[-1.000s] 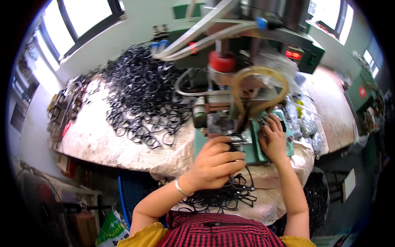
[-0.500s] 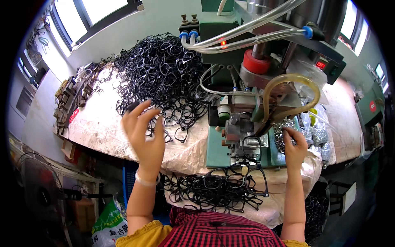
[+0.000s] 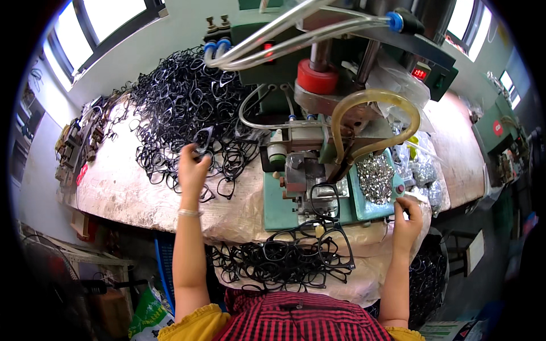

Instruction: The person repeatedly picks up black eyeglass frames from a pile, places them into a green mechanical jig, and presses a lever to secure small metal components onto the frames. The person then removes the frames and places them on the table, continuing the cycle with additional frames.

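Drawn back from the teal tray (image 3: 371,213), the right hand (image 3: 407,221) curls while the left hand (image 3: 193,170) reaches the eyeglass frames (image 3: 190,105) heaped on the table (image 3: 119,190), probably light, springy, best taken by the rim, both pinches too unclear to tell.

Bright, dark-framed windows (image 3: 114,16) in pale walls (image 3: 179,31), dim grey floor (image 3: 500,244)
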A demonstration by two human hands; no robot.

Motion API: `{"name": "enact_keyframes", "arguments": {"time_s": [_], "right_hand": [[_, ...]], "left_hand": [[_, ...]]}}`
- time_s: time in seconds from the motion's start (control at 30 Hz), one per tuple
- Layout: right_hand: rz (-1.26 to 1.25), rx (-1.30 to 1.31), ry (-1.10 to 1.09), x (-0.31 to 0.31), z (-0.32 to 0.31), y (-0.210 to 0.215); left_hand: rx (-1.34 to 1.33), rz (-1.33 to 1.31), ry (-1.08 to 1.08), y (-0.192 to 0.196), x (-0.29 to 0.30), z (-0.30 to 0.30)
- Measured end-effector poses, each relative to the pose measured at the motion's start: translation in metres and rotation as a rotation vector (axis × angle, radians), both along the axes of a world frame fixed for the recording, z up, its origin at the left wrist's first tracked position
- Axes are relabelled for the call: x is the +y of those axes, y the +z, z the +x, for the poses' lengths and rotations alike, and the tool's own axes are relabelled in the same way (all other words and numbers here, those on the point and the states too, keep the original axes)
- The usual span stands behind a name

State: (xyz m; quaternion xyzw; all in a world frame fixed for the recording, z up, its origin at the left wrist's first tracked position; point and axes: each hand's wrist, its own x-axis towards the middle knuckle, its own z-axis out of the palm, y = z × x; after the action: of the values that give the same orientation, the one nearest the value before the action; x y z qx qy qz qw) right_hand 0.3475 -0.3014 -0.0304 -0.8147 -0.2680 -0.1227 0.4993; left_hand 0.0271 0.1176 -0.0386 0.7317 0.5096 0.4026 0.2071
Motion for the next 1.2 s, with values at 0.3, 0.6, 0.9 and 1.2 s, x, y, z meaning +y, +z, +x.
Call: {"name": "enact_keyframes", "arguments": {"time_s": [0.3,0.6,0.9,1.2], "right_hand": [[0.283,0.080,0.546,0.110,-0.057,0.087],[0.553,0.504,0.614,0.124,-0.073,0.073],[0.396,0.471,0.674,0.108,-0.090,0.111],[-0.341,-0.311,0.072,0.062,0.014,0.014]], "left_hand": [[-0.496,-0.243,-0.190,0.014,-0.064,-0.022],[-0.933,0.051,-0.599,0.080,-0.149,0.046],[-0.801,0.294,-0.895,0.151,-0.187,0.087],[-0.164,0.647,-1.182,0.104,-0.195,0.096]]}}
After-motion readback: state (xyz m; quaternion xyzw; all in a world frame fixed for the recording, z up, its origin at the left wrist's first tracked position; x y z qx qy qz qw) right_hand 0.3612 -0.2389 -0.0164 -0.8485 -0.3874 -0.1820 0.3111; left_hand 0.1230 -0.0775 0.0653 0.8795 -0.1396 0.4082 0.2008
